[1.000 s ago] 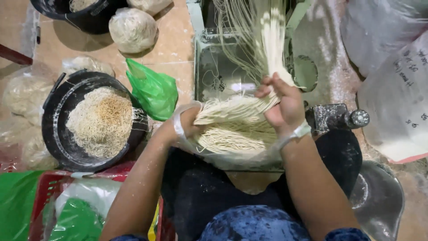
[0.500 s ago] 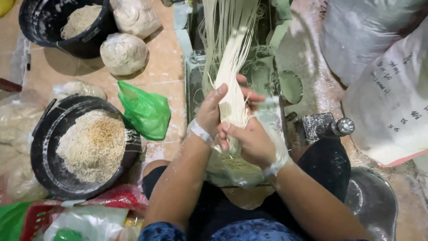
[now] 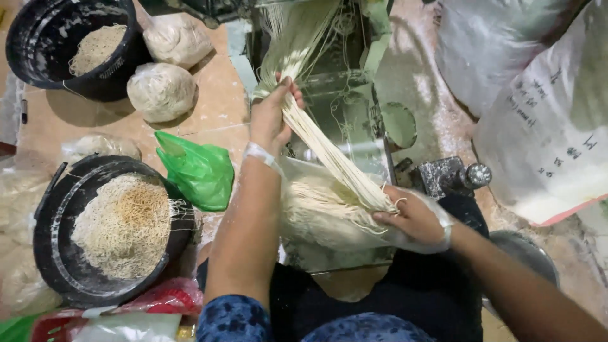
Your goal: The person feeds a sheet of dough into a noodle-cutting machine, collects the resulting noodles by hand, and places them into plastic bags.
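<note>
Two bare hands at work on one hank of fresh noodle strands (image 3: 329, 152); left hand (image 3: 271, 114) raised, fingers curled around the strands just below the noodle machine (image 3: 342, 76); right hand (image 3: 415, 218) lower, fingers pinched on the strands' bottom end, over a clear plastic bag (image 3: 329, 234) with noodles piled inside; green plastic bag (image 3: 196, 171) just left of the forearm; black tub of noodles (image 3: 114, 231) further left; second black tub (image 3: 69, 47) and two tied noodle bundles (image 3: 161, 92) beyond; white sack (image 3: 544, 126) at right.
</note>
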